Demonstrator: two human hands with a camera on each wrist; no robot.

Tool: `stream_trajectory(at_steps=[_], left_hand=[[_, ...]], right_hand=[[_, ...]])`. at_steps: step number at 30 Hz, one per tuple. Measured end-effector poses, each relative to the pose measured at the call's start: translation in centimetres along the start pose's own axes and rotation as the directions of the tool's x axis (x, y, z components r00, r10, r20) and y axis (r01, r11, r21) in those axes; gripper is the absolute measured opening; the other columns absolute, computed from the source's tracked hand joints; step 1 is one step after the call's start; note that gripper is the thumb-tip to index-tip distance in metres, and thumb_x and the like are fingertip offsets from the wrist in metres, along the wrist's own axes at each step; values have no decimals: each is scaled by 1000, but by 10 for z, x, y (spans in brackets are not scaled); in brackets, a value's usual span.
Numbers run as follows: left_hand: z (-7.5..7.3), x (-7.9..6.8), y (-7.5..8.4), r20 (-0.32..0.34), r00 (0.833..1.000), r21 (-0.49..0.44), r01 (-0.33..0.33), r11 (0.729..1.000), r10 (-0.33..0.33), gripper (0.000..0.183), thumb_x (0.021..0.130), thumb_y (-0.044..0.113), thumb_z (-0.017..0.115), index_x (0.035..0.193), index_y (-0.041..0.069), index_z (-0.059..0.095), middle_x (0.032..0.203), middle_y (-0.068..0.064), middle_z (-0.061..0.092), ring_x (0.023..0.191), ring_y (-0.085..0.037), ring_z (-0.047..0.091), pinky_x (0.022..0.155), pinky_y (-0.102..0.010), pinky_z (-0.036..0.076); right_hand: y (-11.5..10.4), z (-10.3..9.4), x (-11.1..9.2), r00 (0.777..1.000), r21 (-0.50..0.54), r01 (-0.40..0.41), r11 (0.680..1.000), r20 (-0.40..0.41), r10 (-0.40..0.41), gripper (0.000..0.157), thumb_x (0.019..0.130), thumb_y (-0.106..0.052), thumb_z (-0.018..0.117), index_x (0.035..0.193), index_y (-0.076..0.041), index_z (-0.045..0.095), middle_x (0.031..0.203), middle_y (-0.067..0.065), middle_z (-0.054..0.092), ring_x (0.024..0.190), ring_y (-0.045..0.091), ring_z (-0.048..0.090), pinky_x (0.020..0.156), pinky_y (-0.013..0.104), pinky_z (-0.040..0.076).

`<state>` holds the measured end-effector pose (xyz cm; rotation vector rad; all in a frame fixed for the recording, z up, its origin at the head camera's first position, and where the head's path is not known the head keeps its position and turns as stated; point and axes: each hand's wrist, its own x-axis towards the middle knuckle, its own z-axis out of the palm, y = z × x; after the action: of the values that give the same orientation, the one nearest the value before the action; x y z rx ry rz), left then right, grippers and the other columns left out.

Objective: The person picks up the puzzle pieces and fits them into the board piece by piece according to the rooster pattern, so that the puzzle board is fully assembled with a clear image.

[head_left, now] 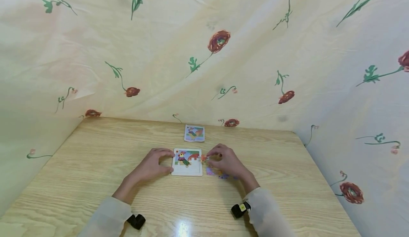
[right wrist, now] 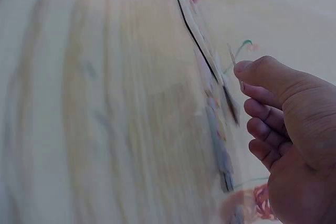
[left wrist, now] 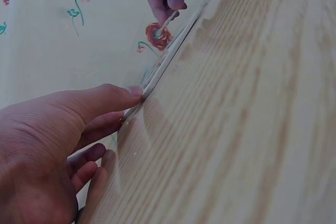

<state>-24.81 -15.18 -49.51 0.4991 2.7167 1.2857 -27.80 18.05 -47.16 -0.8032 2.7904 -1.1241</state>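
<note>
A white-framed puzzle board (head_left: 187, 173) lies on the table, with a partly assembled rooster picture in its upper part and bare white below. My left hand (head_left: 155, 162) holds the board's left side, thumb near the lower corner and a finger near the upper one. In the left wrist view the left thumb (left wrist: 118, 97) presses the board's edge. Just off the board's right side, my right hand (head_left: 227, 161) pinches an orange puzzle piece (head_left: 203, 158) between thumb and finger. That piece (right wrist: 233, 59) appears edge-on and raised in the right wrist view.
Several loose puzzle pieces (head_left: 210, 171) lie right of the board, partly under the right hand. A small rooster picture card (head_left: 194, 133) lies behind the board. A flowered cloth (head_left: 159, 52) hangs at the back and sides of the wooden table (head_left: 179, 201).
</note>
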Motion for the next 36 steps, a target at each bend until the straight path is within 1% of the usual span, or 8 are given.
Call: stream_trajectory(at_steps=[4,9,14,19,26,36], left_hand=[[1,0,0,2,1000,-7,3,1000,-3,47,88,29,81,133,23,69,152,-4,54,146,-36,38,117,-65,36],[0,1,0,6,1000,-4,1,1000,-1,48,88,29,81,133,23,68,153,-4,54,147,-37,37,117,-66,36],[0,1,0,0,1000,4,-11,1000,11,47,87,28,82,133,21,69,151,-6,55,146,-38,38,116,-67,36],[1,1,0,-1,1000,8,-16,1000,16,48,87,26,82,132,20,69,151,-6,56,146,-38,39,116,-66,36],[0,1,3,-13,1000,2,-21,1000,21,47,85,24,83,131,18,70,148,-7,58,143,-37,42,117,-64,36],[0,1,2,-5,1000,1,-3,1000,3,48,87,29,82,132,22,69,151,-5,56,146,-37,39,117,-65,36]], right_hand=[[-6,5,4,1000,4,-16,1000,22,16,18,91,-21,80,108,-17,78,109,0,67,101,17,61,84,29,52],[-8,12,8,999,17,-26,1000,41,25,17,90,-19,80,107,-18,78,109,-2,66,98,14,58,82,25,51],[-10,17,11,999,19,-9,1000,51,8,18,90,-19,80,107,-15,78,108,0,66,94,14,57,80,24,50],[-13,20,13,998,5,-2,1000,55,2,18,90,-19,80,107,-13,78,108,1,66,90,14,55,76,23,48],[-16,24,16,997,4,-16,1000,70,15,19,91,-20,79,107,-11,78,105,0,65,87,14,52,74,24,47],[-16,26,18,998,-22,-9,1000,65,10,20,91,-22,79,108,-11,79,105,0,66,88,13,52,75,24,47]])
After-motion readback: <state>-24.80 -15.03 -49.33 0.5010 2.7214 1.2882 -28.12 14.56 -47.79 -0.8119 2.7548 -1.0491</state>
